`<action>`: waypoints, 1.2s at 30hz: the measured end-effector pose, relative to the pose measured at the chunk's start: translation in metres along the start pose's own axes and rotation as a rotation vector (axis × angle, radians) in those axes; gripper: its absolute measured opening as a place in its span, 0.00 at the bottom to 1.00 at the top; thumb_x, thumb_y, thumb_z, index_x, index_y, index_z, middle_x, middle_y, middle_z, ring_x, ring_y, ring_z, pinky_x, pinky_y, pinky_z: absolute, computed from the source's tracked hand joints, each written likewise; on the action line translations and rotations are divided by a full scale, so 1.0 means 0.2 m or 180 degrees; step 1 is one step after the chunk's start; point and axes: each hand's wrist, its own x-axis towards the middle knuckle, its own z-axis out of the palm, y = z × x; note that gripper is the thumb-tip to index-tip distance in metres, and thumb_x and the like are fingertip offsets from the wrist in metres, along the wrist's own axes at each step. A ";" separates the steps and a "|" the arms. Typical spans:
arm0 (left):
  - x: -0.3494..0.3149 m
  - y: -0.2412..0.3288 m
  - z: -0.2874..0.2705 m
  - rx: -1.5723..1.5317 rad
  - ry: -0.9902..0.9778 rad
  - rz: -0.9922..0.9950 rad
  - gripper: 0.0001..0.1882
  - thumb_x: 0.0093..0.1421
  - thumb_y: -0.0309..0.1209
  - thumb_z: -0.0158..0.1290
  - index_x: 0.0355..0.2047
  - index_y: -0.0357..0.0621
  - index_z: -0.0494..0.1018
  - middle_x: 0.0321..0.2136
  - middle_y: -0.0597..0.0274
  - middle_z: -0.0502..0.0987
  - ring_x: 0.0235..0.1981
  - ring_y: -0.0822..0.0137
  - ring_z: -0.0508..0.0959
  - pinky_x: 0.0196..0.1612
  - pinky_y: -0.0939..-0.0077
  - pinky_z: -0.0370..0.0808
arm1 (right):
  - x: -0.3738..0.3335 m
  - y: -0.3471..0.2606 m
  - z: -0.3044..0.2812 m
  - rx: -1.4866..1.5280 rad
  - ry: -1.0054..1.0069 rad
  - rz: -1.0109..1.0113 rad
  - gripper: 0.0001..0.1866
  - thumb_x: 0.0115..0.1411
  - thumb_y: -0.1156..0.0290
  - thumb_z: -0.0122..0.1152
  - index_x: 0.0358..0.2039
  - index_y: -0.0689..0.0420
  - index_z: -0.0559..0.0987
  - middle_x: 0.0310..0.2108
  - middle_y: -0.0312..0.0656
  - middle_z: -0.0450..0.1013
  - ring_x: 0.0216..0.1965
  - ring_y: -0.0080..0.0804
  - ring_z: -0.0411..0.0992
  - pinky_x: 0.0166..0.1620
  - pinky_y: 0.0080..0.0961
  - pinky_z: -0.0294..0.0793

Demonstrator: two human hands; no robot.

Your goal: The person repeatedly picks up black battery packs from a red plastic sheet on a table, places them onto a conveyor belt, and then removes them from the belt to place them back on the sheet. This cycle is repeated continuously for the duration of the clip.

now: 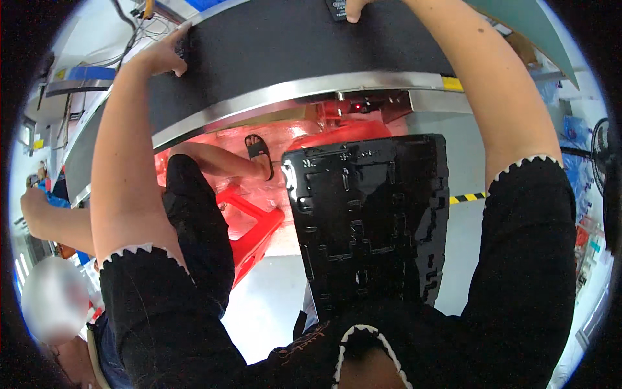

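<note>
Both my arms reach forward over a dark belt (272,52) with a metal edge. On its left side my left hand (170,53) curls at a small dark object (184,44), whose kind I cannot make out. Far ahead, at the upper rim of the picture, my right hand (354,9) holds a small flat black piece (337,10) with light print; most of that hand is cut off. A glossy black molded plastic tray (363,207) rests before my body, under the level of the belt.
Red plastic stool-like legs (256,236) stand beneath the belt's near edge (259,100). A sandaled foot (259,155) rests on red sheeting. Another person (55,223) sits at the left, one arm extended. A black fan (601,155) stands at the far right.
</note>
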 end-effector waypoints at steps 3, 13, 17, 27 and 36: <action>0.08 0.04 -0.02 -0.0183 -0.0042 -0.0081 0.59 0.35 0.20 0.61 0.68 0.66 0.47 0.52 0.47 0.71 0.46 0.59 0.73 0.44 0.68 0.71 | -0.17 0.01 0.06 -0.0698 0.0940 -0.0129 0.41 0.33 0.59 0.73 0.50 0.62 0.72 0.47 0.55 0.70 0.49 0.51 0.68 0.52 0.39 0.68; -0.12 0.31 0.13 0.0494 0.1928 0.0756 0.48 0.41 0.45 0.64 0.62 0.38 0.59 0.52 0.36 0.66 0.53 0.45 0.69 0.58 0.61 0.65 | -1.13 -0.59 0.55 0.1058 0.1706 -0.1155 0.45 0.36 0.64 0.72 0.58 0.57 0.65 0.51 0.52 0.64 0.55 0.50 0.62 0.57 0.41 0.63; -0.58 0.85 0.29 -0.0068 0.2630 0.1171 0.47 0.41 0.43 0.64 0.61 0.39 0.60 0.53 0.36 0.64 0.55 0.44 0.67 0.59 0.61 0.63 | -1.29 -0.71 0.79 0.0403 0.1036 -0.0616 0.41 0.44 0.62 0.70 0.58 0.57 0.65 0.61 0.50 0.58 0.63 0.47 0.56 0.62 0.50 0.55; -1.36 1.20 0.74 0.0270 0.0935 0.1629 0.43 0.46 0.42 0.62 0.60 0.37 0.59 0.61 0.43 0.57 0.65 0.47 0.53 0.65 0.42 0.46 | -1.43 -0.87 1.02 0.0277 0.1543 -0.0361 0.35 0.59 0.52 0.55 0.59 0.64 0.64 0.66 0.48 0.52 0.67 0.44 0.48 0.64 0.55 0.47; -1.35 1.41 0.95 0.1458 0.0993 0.0645 0.31 0.57 0.32 0.47 0.58 0.26 0.59 0.61 0.36 0.58 0.64 0.44 0.56 0.63 0.42 0.50 | -1.38 -0.81 1.09 0.0141 0.1906 -0.0391 0.34 0.60 0.50 0.51 0.57 0.66 0.66 0.63 0.53 0.56 0.66 0.47 0.51 0.63 0.56 0.48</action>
